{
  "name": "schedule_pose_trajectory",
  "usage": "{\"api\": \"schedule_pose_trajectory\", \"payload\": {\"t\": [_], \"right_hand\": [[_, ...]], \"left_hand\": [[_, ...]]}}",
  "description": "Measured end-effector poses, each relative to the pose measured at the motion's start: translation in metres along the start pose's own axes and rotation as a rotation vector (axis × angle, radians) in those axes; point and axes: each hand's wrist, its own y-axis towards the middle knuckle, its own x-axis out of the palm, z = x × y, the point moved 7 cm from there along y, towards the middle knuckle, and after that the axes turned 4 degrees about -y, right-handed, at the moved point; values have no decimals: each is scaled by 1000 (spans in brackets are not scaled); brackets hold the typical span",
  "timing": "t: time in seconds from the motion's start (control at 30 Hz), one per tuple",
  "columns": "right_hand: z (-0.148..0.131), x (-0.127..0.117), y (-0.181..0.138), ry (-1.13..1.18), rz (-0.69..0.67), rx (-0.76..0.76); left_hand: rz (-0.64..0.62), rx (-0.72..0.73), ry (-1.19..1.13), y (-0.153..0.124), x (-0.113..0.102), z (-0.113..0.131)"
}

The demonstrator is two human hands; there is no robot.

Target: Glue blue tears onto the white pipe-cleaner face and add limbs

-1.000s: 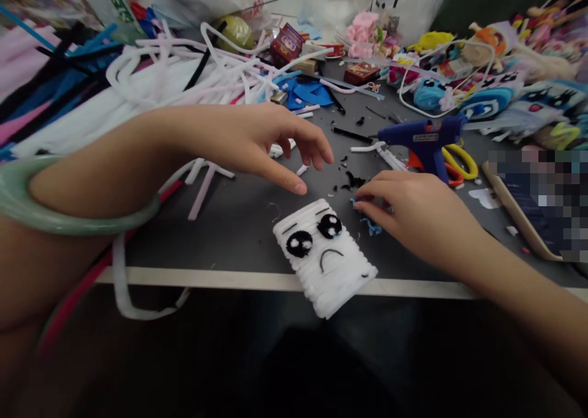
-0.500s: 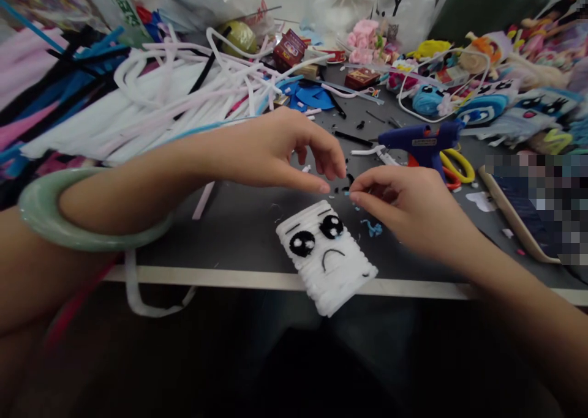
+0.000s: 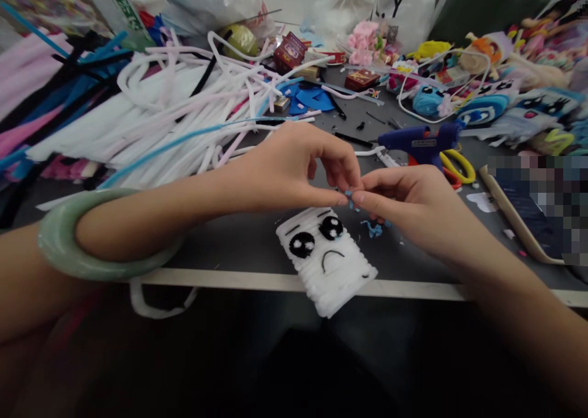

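Across mid-frame, dark grey table, pale front edge running low; over its upper-left stretch, big heap of white stems, w/ black, blue & pink ones far left. From left edge, left hand extended to centre, green bangle on wrist; opposite, from lower right, right hand. Just below both, white panel w/ black eyes & sad mouth, lying face up, lower corner jutting past table edge. Toward right edge, phone; right of centre, blue glue gun, w/ scissors beside it. Smallest: blue scraps on table just right of panel & blue bit, right of centre, between the hands.

Grip: right thumb & index together, pinched on blue bit. Left thumb & index tips right up against same spot; clamped or only touching, can't tell.

Prob. best handling: v. light pinch, tips only, forearms steady, slow small pulls. Keep loose shreds off panel, as likely to cling; avoid bumping overhanging corner.

Hard to make out: exact shape of blue bit, mostly covered by fingers; left outer fingers, curled behind; scissors' blades, out of sight; phone screen, partly pixelated; bottom of frame, too dark to read.
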Motion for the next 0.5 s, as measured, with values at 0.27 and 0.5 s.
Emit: {"api": "schedule_pose_trajectory", "payload": {"t": [0.27, 0.5], "right_hand": [[1, 2, 0, -11, 0, -15], [-2, -4, -2, -280, 73, -61]], "left_hand": [[51, -50, -32, 0, 1, -4], [49, -63, -40, -1, -3, 0]]}}
